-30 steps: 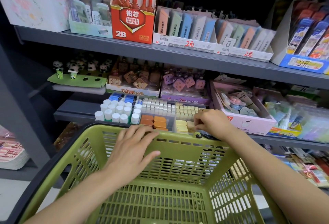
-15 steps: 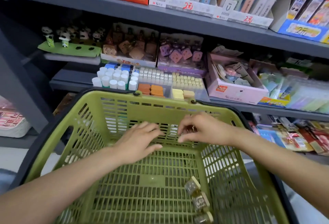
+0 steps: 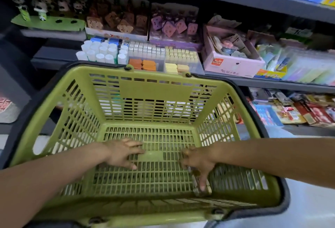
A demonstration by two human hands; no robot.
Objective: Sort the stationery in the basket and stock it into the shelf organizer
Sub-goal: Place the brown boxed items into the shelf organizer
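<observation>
the right hand curls its grip around the last small items on the basket floor, left hand flat and empty; better to pinch them firmly together before lifting.

Basket floor bare between both hands; its far rim sits just before the shelf organizer, crowding its front edge.
</observation>
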